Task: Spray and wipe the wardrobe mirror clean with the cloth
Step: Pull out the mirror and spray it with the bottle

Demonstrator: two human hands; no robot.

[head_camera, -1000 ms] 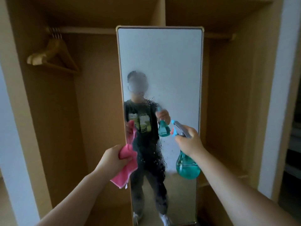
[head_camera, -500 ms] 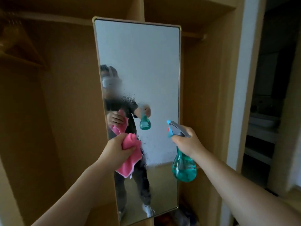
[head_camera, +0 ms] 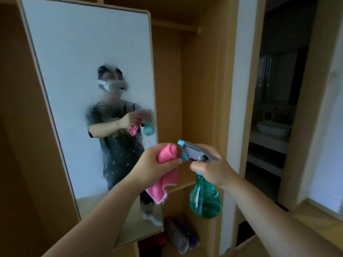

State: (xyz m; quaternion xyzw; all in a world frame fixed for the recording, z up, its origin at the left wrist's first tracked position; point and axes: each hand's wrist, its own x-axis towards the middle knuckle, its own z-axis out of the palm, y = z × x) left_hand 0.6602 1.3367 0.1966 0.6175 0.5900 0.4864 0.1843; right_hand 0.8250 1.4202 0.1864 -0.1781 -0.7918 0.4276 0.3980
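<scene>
A light wooden wardrobe [head_camera: 200, 89] fills most of the view, with its hanging rail [head_camera: 174, 27] across the top. The tall rectangular mirror with a thin gold-coloured frame [head_camera: 74, 62] stands at the left, slanted in the view. Droplets and mist speckle the middle of the glass, over the reflection of the person. To the right, a dark doorway shows a white basin [head_camera: 272, 127]. A blurred bundle of bluish stuff [head_camera: 181, 238] lies on the wardrobe floor just beside the mirror's lower corner.

The translucent teal plastic spray bottle with a grey trigger head and blue nozzle [head_camera: 205, 201] hangs upright in front of the wardrobe, right of the mirror. The pink microfibre cloth [head_camera: 163, 186] is bunched at the top and trails loose below, just beside the nozzle. It is unclear if they touch.

The right hand [head_camera: 213, 169] wraps its fingers round the bottle's neck under the trigger head. The left hand [head_camera: 154, 167] curls its fingers round the cloth, clear of the glass.
</scene>
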